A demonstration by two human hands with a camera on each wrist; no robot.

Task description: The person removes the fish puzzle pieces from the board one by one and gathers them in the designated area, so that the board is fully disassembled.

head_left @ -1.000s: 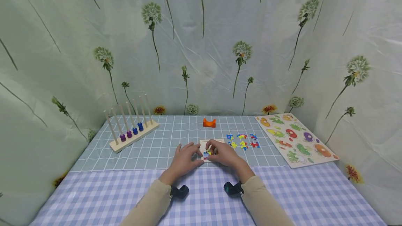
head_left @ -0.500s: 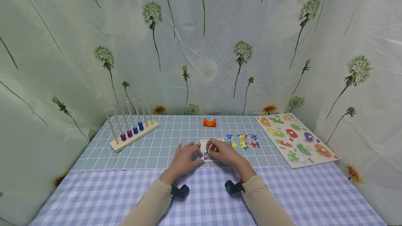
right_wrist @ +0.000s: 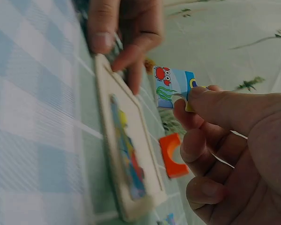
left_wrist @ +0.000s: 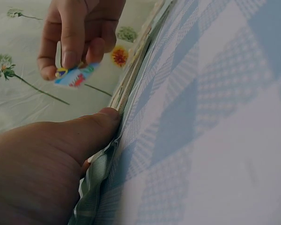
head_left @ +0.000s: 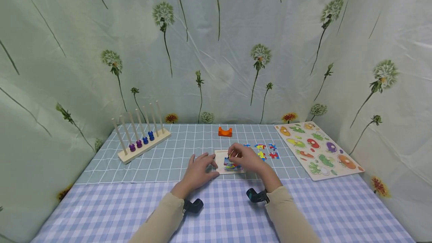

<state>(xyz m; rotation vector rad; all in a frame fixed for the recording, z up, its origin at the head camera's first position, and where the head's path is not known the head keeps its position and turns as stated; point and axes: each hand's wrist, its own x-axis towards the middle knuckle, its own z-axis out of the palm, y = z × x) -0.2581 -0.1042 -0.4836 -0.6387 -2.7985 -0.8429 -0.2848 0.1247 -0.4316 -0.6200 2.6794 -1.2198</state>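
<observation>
My right hand (head_left: 248,158) pinches a jigsaw piece (right_wrist: 166,84) between thumb and fingers, held above a small wooden puzzle tray (head_left: 221,154). A red crab and green seaweed on blue are printed on that piece. Inside the tray, several joined pieces (right_wrist: 127,152) in blue, yellow and red lie along the near side. My left hand (head_left: 199,170) rests at the tray's left edge, fingers spread, with its thumb (left_wrist: 96,129) against the near corner. Loose jigsaw pieces (head_left: 261,155) lie right of the tray, partly hidden behind my right hand.
An orange arch block (head_left: 225,132) stands behind the tray. At the left is a wooden peg rack (head_left: 145,146) with purple and blue beads. A vegetable puzzle board (head_left: 318,151) lies at the right. A checked cloth (head_left: 222,205) covers the near side.
My right hand has lifted a little and shifted right, with the crab piece in its fingers. More of the tray and its joined pieces shows now. The left hand stays in place.
</observation>
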